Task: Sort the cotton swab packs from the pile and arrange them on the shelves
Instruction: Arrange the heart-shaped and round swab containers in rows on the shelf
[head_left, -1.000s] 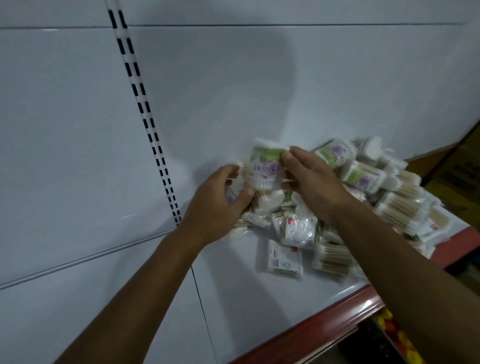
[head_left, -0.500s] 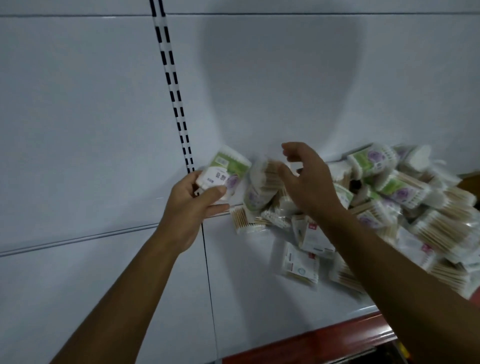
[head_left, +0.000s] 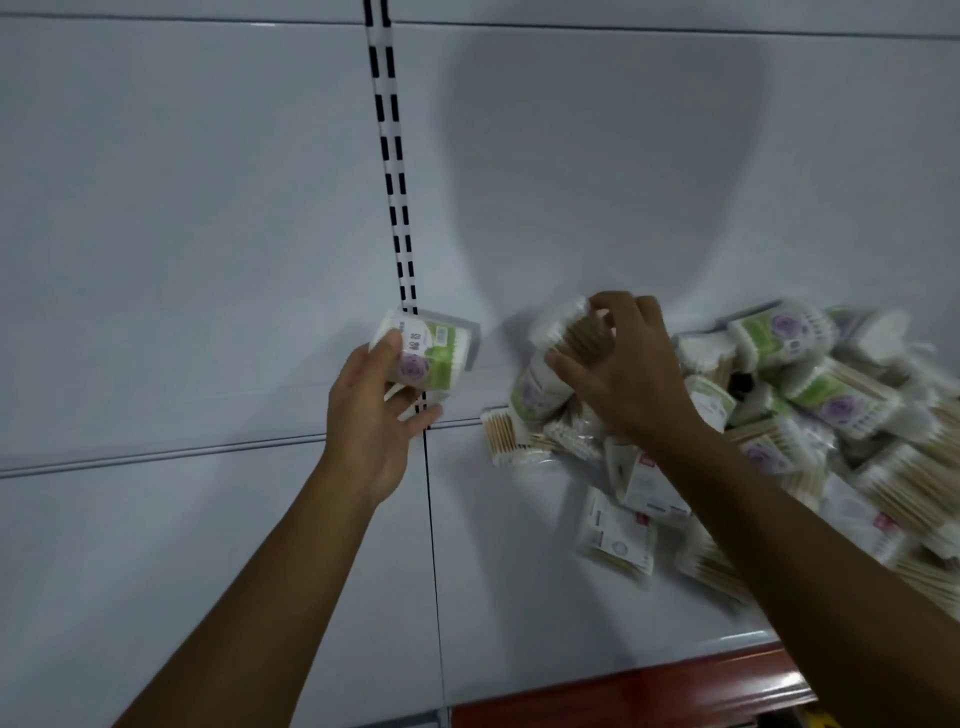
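On a white metal shelf (head_left: 218, 545) with a red front edge (head_left: 628, 693), seen from above, 2 bare forearms reach in from the bottom of the view. At left, the left hand (head_left: 371, 415) grips 1 clear cotton swab pack with a green and purple label (head_left: 428, 353), thumb on its near face and fingers curled beneath, held in front of the white slotted upright strip (head_left: 392, 171) on the back panel. To the right, the right hand (head_left: 621, 374) has its fingers curled around a blurred pack of wooden-stick swabs (head_left: 569, 330) at the top of the left end of the pile. The heaped pile of swab packs (head_left: 810, 415) spreads rightward, motion-blurred and cut off by the frame edge; the right forearm hides part of it.
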